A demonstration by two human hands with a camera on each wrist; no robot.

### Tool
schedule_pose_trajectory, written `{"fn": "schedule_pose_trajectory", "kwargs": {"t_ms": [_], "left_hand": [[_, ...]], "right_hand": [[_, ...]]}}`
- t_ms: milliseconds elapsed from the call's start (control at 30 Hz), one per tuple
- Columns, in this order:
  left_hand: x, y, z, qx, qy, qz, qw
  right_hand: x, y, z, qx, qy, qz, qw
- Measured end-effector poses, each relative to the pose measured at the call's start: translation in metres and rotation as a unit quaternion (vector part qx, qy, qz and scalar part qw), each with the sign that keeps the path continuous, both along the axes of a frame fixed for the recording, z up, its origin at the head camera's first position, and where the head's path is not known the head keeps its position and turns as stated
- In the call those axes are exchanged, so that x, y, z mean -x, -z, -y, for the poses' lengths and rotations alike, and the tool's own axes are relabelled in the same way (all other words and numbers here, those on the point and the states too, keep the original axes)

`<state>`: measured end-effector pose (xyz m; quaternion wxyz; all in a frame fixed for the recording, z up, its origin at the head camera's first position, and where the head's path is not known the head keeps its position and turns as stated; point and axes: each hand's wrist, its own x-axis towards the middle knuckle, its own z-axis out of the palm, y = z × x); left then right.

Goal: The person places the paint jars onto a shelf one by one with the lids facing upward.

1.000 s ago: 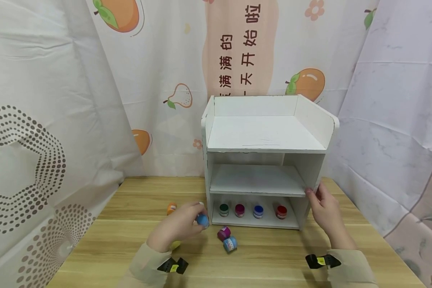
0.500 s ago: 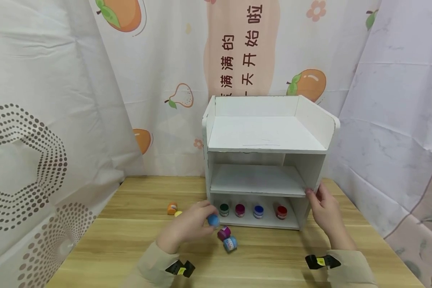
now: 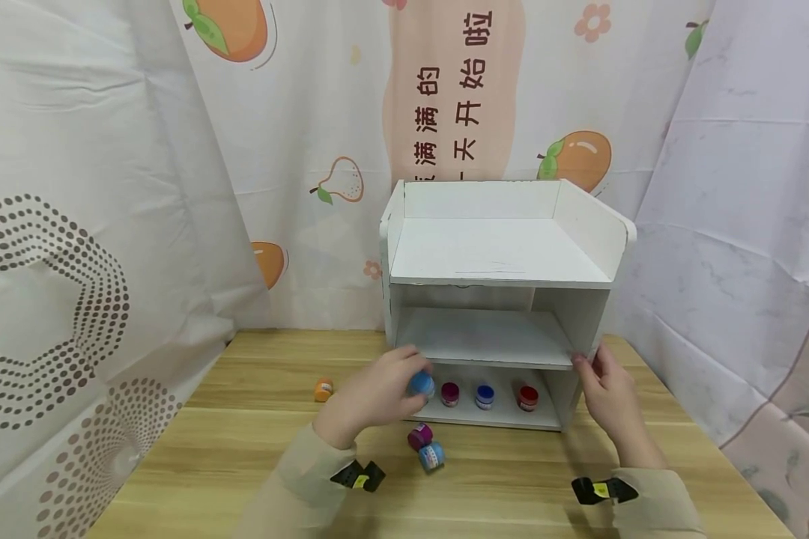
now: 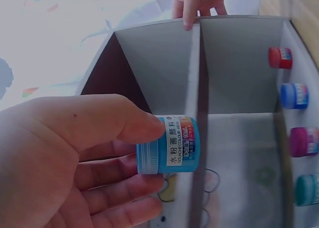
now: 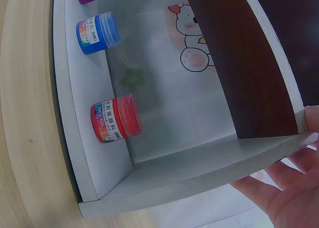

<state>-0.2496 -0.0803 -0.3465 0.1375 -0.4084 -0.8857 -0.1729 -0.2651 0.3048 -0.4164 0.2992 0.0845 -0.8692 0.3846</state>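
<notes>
My left hand [image 3: 376, 393] pinches a light blue gouache paint jar [image 4: 179, 143] between thumb and fingers, in front of the middle board of the white shelf unit [image 3: 499, 251]. With thumb at the front and fingers on the outer face, my right hand [image 3: 612, 393] grips the unit's right side wall. The lower compartment holds a magenta jar [image 3: 449, 394], a blue jar [image 3: 484, 397] and a red jar [image 5: 115, 118] in a row. A green jar [image 4: 307, 189] stands at the row's left end, hidden by my left hand in the head view.
On the wooden table [image 3: 512, 486] lie a purple jar [image 3: 419, 436] and another light blue jar [image 3: 431, 456], touching, before the unit. An orange jar [image 3: 323, 390] lies further left. The middle board [image 3: 479, 337] is bare. A printed curtain [image 3: 310, 247] hangs behind.
My left hand has carried the light blue jar rightward and up, from left of the unit to its front. The yellow jar has gone behind my left arm. The right hand stays put.
</notes>
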Motion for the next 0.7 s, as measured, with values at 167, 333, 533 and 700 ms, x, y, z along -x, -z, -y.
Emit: {"fn": "schedule_pose_trajectory", "kwargs": {"t_ms": [167, 333, 533, 700], "left_hand": [[0.008, -0.025, -0.013, 0.050, -0.030, 0.006, 0.9983], [0.016, -0.047, -0.026, 0.108, -0.056, -0.012, 0.9925], [0.025, -0.062, -0.038, 0.154, -0.057, -0.034, 0.9858], [0.033, -0.068, -0.049, 0.175, -0.085, -0.016, 0.9808]], "right_hand": [[0.000, 0.000, 0.000, -0.002, 0.001, -0.001, 1.0000], [0.000, 0.000, 0.000, -0.003, 0.003, -0.003, 1.0000], [0.000, 0.000, -0.001, 0.000, -0.001, -0.002, 1.0000], [0.000, 0.000, -0.001, -0.003, 0.000, -0.002, 1.0000]]}}
